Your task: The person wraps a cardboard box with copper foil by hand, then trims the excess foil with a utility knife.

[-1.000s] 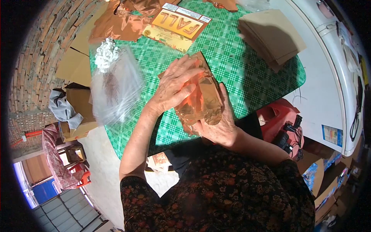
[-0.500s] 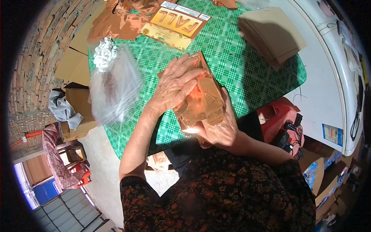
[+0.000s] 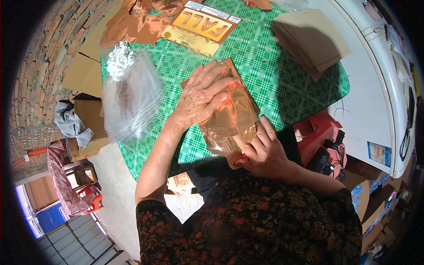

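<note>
A shiny copper-coloured foil balloon [image 3: 225,126], folded flat into a rough rectangle, lies at the near edge of the table. My left hand [image 3: 198,95] is spread flat over its upper left part, fingers stretched towards the far right. At the near right corner, my right hand [image 3: 263,148] holds the foil, its thumb by the narrow tail and its fingers on the near edge. Part of the foil is hidden beneath both hands. Beyond them is a printed card [image 3: 205,24] reading FALL, upside down to me.
The green checked tablecloth [image 3: 176,70] carries clear plastic bags [image 3: 132,99], a white string bundle [image 3: 120,61], more copper foil [image 3: 132,26] and a stack of brown cardboard sheets [image 3: 311,39]. A red stool [image 3: 316,132] with black chargers stands at right.
My right hand has moved from under the foil's right side to its near corner and tail. The foil now lies flatter; my left hand has stayed in place.
</note>
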`<state>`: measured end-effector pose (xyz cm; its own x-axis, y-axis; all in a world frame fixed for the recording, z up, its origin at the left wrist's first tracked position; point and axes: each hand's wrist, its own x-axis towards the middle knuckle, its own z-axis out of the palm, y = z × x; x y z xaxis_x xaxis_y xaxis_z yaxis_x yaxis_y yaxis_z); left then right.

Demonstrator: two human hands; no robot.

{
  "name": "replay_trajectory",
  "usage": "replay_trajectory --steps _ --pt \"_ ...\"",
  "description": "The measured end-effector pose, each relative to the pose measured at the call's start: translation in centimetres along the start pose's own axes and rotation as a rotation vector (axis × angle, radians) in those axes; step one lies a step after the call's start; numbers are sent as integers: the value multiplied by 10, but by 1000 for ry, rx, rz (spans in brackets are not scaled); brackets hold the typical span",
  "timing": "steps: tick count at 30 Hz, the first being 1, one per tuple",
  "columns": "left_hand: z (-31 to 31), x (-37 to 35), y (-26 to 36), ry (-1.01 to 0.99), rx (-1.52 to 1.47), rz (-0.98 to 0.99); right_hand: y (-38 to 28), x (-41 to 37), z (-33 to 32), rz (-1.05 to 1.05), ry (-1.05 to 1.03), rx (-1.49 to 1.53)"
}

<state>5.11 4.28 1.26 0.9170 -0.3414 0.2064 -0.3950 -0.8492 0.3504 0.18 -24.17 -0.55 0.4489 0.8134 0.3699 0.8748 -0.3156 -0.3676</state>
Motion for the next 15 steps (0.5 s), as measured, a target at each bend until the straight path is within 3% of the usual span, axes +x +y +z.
replay_trajectory --steps 3,6,15 --pt "0 0 -1 3 -6 3 8 -3 -11 -2 -62 3" --pt "0 -1 -2 -2 -12 3 10 1 -23 75 33 -34" --pt "-4 1 2 -9 8 -2 26 18 -32 212 20 -189"
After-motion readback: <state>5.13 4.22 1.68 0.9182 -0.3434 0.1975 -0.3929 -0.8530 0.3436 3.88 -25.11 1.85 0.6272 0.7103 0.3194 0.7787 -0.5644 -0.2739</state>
